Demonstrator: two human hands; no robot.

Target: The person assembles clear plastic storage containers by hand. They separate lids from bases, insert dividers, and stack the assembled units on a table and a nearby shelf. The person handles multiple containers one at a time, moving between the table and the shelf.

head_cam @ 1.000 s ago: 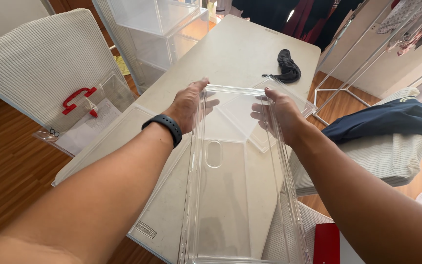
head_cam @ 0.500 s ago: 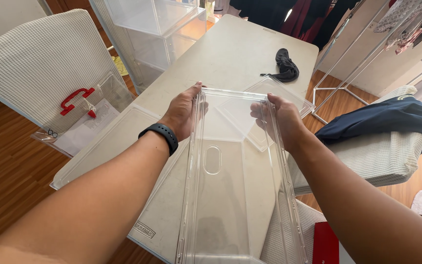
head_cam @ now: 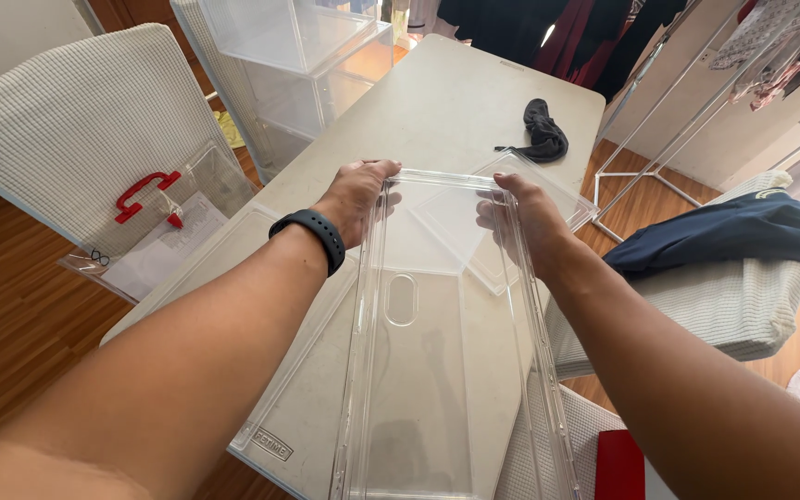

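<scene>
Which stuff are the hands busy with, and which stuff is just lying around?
Busy with: clear plastic drawer, left hand, right hand.
Lying around: clear lid, black cloth, clear pouch with red handle, navy garment.

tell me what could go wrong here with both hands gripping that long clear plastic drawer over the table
1. The left hand and right hand grip only the far end of the clear drawer, so its long near end might sag or twist.
2. A loose clear lid lies just beneath the far end, overhanging the table edge; lowering the drawer could knock it off.
3. The black cloth lies just beyond and could snag.
</scene>
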